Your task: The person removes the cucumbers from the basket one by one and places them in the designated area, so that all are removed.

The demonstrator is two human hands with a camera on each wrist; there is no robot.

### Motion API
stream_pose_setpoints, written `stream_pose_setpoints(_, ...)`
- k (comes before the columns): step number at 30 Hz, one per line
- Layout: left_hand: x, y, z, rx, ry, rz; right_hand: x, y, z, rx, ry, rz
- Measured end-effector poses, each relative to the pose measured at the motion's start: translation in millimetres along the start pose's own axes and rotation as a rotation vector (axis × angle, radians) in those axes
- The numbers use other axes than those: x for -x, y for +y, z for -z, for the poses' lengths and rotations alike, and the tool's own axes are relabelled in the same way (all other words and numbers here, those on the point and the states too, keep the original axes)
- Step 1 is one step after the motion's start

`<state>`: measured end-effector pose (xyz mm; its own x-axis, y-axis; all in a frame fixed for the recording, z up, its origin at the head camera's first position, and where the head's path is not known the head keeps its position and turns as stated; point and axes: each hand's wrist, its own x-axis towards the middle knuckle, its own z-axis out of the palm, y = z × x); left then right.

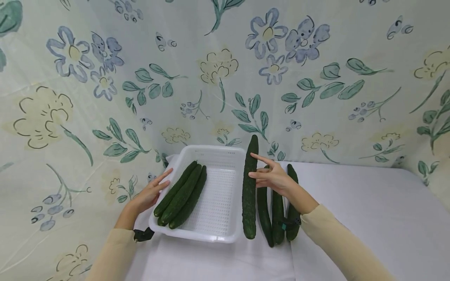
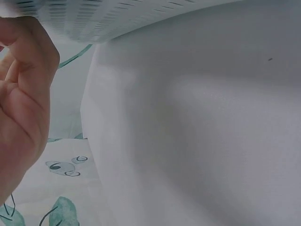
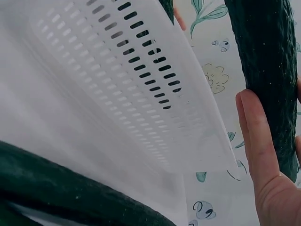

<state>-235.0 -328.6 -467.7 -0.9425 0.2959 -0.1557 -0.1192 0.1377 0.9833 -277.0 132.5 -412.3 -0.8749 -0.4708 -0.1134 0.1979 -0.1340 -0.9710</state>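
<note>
My right hand [image 1: 272, 177] pinches a long, dark green cucumber [image 1: 250, 199] between thumb and fingers. It is held lengthwise along the right side of a white perforated plastic basket [image 1: 228, 237]. In the right wrist view the thumb lies along the bumpy cucumber [image 3: 268, 52], and the far fingers are mostly hidden. My left hand [image 1: 149, 194] holds the basket's left side, fingers at the rim. In the left wrist view the curled left hand [image 2: 28, 84] meets the slotted basket [image 2: 94, 23], whose underside stands above the cloth. Several cucumbers [image 1: 183, 195] lie together in the basket's left half.
Three more cucumbers [image 1: 277, 218] lie side by side on the white cloth-covered table [image 1: 365, 218], under the right forearm. A floral curtain [image 1: 225, 78] hangs behind and left of the table. Dark wrist-camera straps [image 1: 143, 235] sit at both cuffs.
</note>
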Motion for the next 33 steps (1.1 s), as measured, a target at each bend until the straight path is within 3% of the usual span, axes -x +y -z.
stream_pose_setpoints(14,-0.7,-3.2,0.3,0.006,0.0,0.005,15.0,5,28,-0.018,-0.002,0.006)
stream_pose_setpoints(33,0.8,-0.1,-0.3,-0.015,-0.011,0.008,32.2,12,66,0.099,0.013,0.018)
